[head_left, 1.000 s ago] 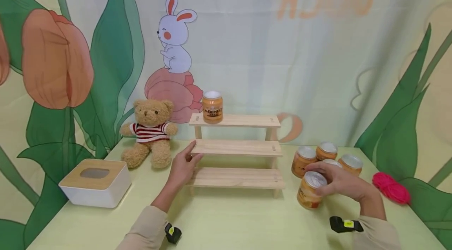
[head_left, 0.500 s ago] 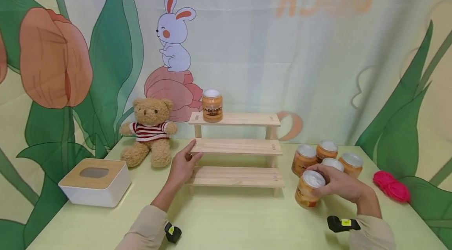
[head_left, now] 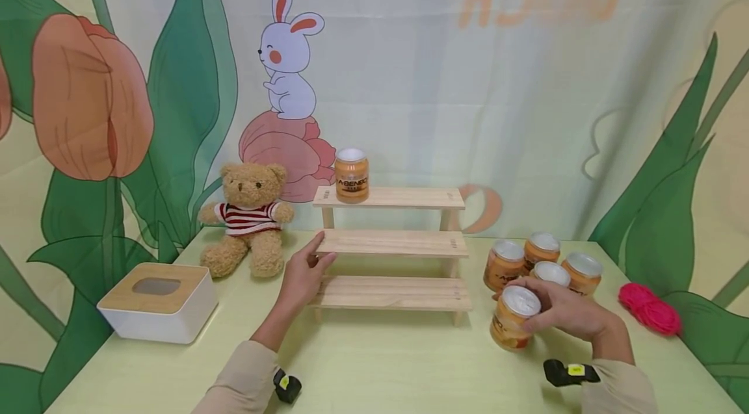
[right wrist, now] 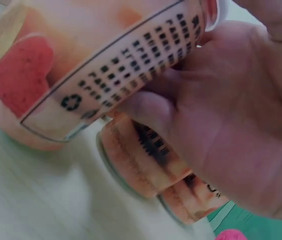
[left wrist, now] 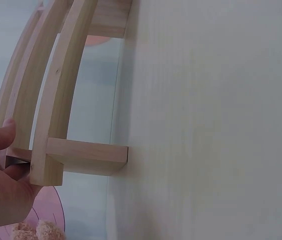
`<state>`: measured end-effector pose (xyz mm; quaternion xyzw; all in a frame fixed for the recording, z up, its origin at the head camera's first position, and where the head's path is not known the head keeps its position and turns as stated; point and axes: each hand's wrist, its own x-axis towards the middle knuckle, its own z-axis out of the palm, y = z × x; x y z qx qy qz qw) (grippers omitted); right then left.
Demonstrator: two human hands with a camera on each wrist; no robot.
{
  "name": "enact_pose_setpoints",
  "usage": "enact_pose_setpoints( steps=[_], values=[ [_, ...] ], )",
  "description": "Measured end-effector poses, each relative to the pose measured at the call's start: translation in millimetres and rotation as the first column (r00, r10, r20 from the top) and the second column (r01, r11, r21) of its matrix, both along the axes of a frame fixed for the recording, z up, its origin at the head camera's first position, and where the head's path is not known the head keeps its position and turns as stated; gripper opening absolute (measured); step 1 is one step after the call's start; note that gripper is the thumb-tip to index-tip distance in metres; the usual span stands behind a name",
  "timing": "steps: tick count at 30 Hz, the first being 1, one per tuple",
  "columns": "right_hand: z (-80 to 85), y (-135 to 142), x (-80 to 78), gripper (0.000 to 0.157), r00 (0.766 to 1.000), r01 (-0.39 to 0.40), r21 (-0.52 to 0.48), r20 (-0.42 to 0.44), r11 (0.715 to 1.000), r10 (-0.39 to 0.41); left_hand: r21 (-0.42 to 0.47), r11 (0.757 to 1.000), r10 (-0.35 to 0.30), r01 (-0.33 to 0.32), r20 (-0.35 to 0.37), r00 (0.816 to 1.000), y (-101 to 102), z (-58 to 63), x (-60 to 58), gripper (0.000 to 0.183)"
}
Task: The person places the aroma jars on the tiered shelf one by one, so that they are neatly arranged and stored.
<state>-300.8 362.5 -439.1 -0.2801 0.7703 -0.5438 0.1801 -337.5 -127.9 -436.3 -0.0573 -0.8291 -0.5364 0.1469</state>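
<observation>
My right hand [head_left: 564, 310] grips an orange-labelled can [head_left: 510, 326] with a silvery lid, fingers and thumb around its side. In the right wrist view, the can [right wrist: 98, 65] is tilted in the picture, with a red fruit picture and printed text on its label. At the left end of a three-step wooden rack [head_left: 392, 244], my left hand [head_left: 301, 277] holds the middle step. The left wrist view has the thumb of that hand [left wrist: 3, 175] on this step and the fingers below it. Another such can [head_left: 352, 179] stands on the top step's left end.
Several more cans [head_left: 504, 266] stand grouped right of the rack, behind my right hand. Pink yarn [head_left: 649, 310] lies at the far right. A teddy bear [head_left: 250, 219] sits left of the rack, and a tissue box [head_left: 158, 303] stands nearer the left edge.
My right hand and the can have shifted slightly left, then a touch toward me. The left hand stays on the rack.
</observation>
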Motion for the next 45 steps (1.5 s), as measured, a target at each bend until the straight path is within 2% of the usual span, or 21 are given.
enact_pose_setpoints(
  steps=[5,11,15,19,24,28,32,37,42,45],
  values=[
    [-5.0,1.1,-2.0,0.056,0.999,0.032,-0.022,0.027,0.999,-0.032,-0.004,1.000,0.006,-0.006,0.001,1.000,-0.9,-0.8,0.0,0.058],
    [-6.0,0.7,-4.3,0.055,0.995,0.088,-0.023,-0.036,0.996,-0.089,0.006,1.000,0.002,-0.002,-0.001,1.000,-1.0,-1.4,-1.6,0.058],
    [0.1,-0.4,-3.9,0.049,0.997,0.045,-0.068,-0.067,0.997,-0.050,0.005,1.000,0.001,-0.001,-0.001,1.000,-1.2,-2.3,-2.8,0.059],
    [13.9,-2.6,-0.8,0.045,0.992,0.017,-0.094,-0.124,0.995,-0.028,-0.002,1.000,0.006,-0.006,-0.006,1.000,-1.4,-2.6,-3.5,0.058],
    [30.8,-7.9,5.6,0.043,0.971,0.110,-0.091,-0.202,0.990,-0.126,-0.003,1.000,0.010,-0.010,-0.005,1.000,-1.5,-2.9,-2.4,0.058],
    [44.0,-18.3,9.9,0.045,0.951,0.218,-0.159,-0.185,0.963,-0.246,-0.014,1.000,0.010,-0.011,-0.012,1.000,-1.2,-3.0,-1.9,0.058],
    [52.2,-31.6,9.5,0.047,0.921,0.312,-0.198,-0.177,0.929,-0.347,-0.008,1.000,0.007,-0.008,-0.016,1.000,-0.9,-2.5,-1.8,0.058],
    [58.8,-48.9,6.1,0.051,0.861,0.447,-0.152,-0.194,0.881,-0.470,0.005,1.000,-0.001,0.001,-0.012,1.000,-0.5,-2.7,-0.2,0.058],
    [73.8,-67.6,7.1,0.064,0.794,0.579,-0.104,-0.156,0.809,-0.588,0.010,1.000,-0.003,0.003,-0.004,1.000,0.0,-0.4,1.3,0.058],
    [82.8,-77.7,9.9,0.071,0.766,0.621,-0.086,-0.140,0.779,-0.627,0.009,1.000,-0.001,0.001,-0.001,1.000,-0.4,0.3,1.4,0.058]
  ],
)
